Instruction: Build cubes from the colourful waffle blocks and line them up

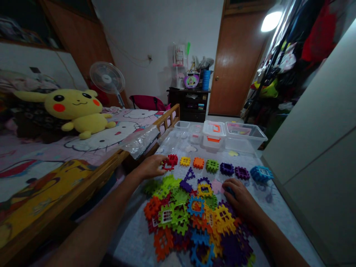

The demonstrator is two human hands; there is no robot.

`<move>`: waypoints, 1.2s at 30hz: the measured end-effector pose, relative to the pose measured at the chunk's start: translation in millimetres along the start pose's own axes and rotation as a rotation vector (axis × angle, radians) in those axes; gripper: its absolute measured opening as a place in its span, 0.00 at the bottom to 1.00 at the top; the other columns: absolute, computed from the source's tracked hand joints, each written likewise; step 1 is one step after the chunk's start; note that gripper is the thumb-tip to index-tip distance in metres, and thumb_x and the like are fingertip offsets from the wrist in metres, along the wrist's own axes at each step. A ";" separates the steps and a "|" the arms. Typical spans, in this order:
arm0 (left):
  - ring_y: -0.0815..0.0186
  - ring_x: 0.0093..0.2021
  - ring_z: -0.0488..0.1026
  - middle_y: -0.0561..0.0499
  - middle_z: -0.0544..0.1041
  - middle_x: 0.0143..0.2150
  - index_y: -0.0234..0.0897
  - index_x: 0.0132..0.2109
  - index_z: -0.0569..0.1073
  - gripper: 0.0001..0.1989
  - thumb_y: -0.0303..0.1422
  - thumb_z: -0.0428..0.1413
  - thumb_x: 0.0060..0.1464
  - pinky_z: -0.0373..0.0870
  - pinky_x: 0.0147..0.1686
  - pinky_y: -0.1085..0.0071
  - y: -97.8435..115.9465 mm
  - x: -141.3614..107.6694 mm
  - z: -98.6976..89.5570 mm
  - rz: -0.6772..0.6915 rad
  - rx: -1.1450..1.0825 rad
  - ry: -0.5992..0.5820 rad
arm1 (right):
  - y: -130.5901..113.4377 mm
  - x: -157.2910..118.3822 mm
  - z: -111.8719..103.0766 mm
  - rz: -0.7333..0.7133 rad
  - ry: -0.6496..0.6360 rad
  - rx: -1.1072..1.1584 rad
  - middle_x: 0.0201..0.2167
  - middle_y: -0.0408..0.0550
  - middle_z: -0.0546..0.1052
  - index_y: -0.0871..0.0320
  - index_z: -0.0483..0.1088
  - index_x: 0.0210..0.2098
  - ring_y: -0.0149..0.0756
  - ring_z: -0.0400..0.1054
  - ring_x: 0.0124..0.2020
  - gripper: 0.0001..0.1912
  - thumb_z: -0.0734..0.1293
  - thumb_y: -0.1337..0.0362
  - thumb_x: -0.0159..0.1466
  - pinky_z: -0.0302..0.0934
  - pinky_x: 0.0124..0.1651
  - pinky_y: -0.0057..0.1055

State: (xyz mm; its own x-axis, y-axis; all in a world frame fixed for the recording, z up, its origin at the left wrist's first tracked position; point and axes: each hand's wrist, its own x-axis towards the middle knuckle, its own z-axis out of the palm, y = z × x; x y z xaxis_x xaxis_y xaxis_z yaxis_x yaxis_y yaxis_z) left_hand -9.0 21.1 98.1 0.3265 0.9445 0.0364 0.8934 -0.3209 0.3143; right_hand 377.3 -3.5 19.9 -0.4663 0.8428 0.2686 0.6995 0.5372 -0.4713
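My left hand [152,167] is at the left end of a row of interlocking plastic building blocks, its thumb and fingers closed on a red block [168,164]. The row continues with a yellow block [185,161], an orange block [198,162], a green block [212,166], purple blocks [227,168] and a blue block [261,173]. My right hand [239,194] curls at the right of a mixed heap of flat block pieces [194,218], its fingers around a dark blue block piece [230,191] that is mostly hidden. A loose purple piece [187,185] lies near the row.
Behind the row stand clear plastic bins [244,135] and a lidded box with orange latches [214,134]. A wooden bed rail [119,159] borders the table on the left. On the bed sits a yellow plush toy [80,111]. A pale cabinet [314,122] stands at the right.
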 end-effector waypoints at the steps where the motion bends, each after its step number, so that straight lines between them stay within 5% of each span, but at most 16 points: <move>1: 0.61 0.42 0.75 0.47 0.78 0.45 0.37 0.50 0.74 0.21 0.35 0.58 0.47 0.67 0.43 0.70 -1.6 5.4 -3.9 -0.011 0.004 0.015 | 0.3 -0.1 0.3 0.001 -0.001 -0.001 0.44 0.53 0.73 0.56 0.71 0.40 0.43 0.66 0.46 0.09 0.60 0.66 0.63 0.61 0.52 0.43; 8: 0.62 0.37 0.75 0.48 0.79 0.41 0.37 0.50 0.74 0.20 0.33 0.58 0.47 0.67 0.37 0.72 -14.6 41.8 -2.2 -0.043 0.091 -0.015 | -2.7 -0.7 -0.3 0.026 0.006 0.004 0.44 0.53 0.73 0.57 0.71 0.39 0.43 0.66 0.47 0.09 0.61 0.66 0.62 0.61 0.52 0.42; 16: 0.63 0.38 0.74 0.48 0.79 0.43 0.39 0.51 0.73 0.21 0.32 0.57 0.48 0.67 0.39 0.73 -26.1 53.8 3.8 -0.018 0.109 -0.078 | -3.1 -0.4 -1.3 0.033 -0.017 0.021 0.44 0.52 0.73 0.55 0.71 0.40 0.43 0.67 0.47 0.10 0.60 0.67 0.62 0.61 0.52 0.42; 30: 0.61 0.40 0.74 0.46 0.77 0.48 0.38 0.52 0.72 0.23 0.34 0.59 0.47 0.67 0.41 0.70 -35.4 51.6 17.4 -0.031 0.070 -0.021 | -1.6 -0.4 -0.8 0.036 -0.011 0.016 0.43 0.52 0.73 0.56 0.72 0.40 0.43 0.66 0.46 0.10 0.60 0.67 0.62 0.61 0.51 0.42; 36: 0.64 0.37 0.74 0.45 0.75 0.50 0.36 0.52 0.72 0.19 0.37 0.53 0.54 0.69 0.42 0.69 -14.5 25.0 12.7 -0.069 -0.010 0.098 | -1.5 0.1 0.1 0.017 0.006 0.015 0.44 0.53 0.73 0.56 0.72 0.40 0.43 0.67 0.46 0.10 0.61 0.66 0.62 0.62 0.51 0.42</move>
State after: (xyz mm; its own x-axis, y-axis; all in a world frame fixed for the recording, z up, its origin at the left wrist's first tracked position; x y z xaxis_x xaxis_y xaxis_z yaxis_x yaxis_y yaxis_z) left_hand -9.9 48.5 82.3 0.2319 0.9668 0.1071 0.9094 -0.2545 0.3289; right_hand 376.1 -4.2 20.6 -0.4517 0.8518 0.2653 0.6989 0.5227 -0.4882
